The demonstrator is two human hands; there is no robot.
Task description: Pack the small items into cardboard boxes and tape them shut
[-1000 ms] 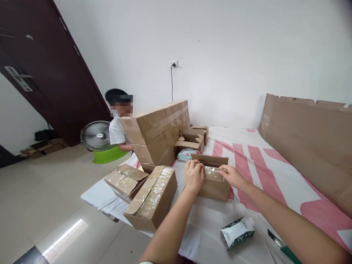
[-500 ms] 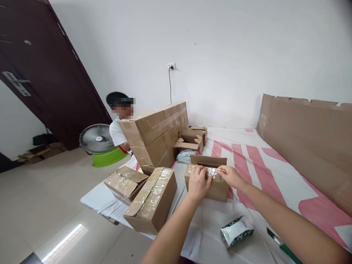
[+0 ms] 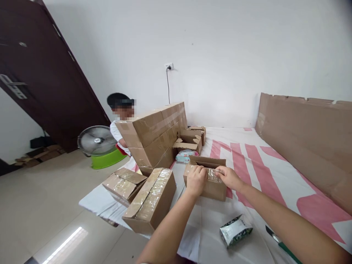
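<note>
A small cardboard box (image 3: 213, 191) stands on the cloth-covered table in front of me, its far flap (image 3: 207, 161) raised and shiny clear tape along its near top edge. My left hand (image 3: 196, 179) grips the left part of that edge with curled fingers. At the right part, my right hand (image 3: 229, 177) pinches the taped edge between thumb and fingers. What lies inside the box is hidden. Closer to me, a green-and-white packet (image 3: 235, 231) rests on the cloth. A green-handled cutter (image 3: 283, 245) lies partly beneath my right forearm.
Two taped boxes, one larger (image 3: 151, 200) and one smaller (image 3: 123, 183), sit at the table's left edge. Behind them rises a stack of cartons (image 3: 154, 135), with open boxes (image 3: 189, 141) and a wipes pack (image 3: 186, 156) beside it. A person (image 3: 118, 128) and a fan (image 3: 97, 140) are beyond.
My left hand's fingers have curled in more tightly over the box edge. The right hand keeps its pinch, and the whole view has shifted slightly.
</note>
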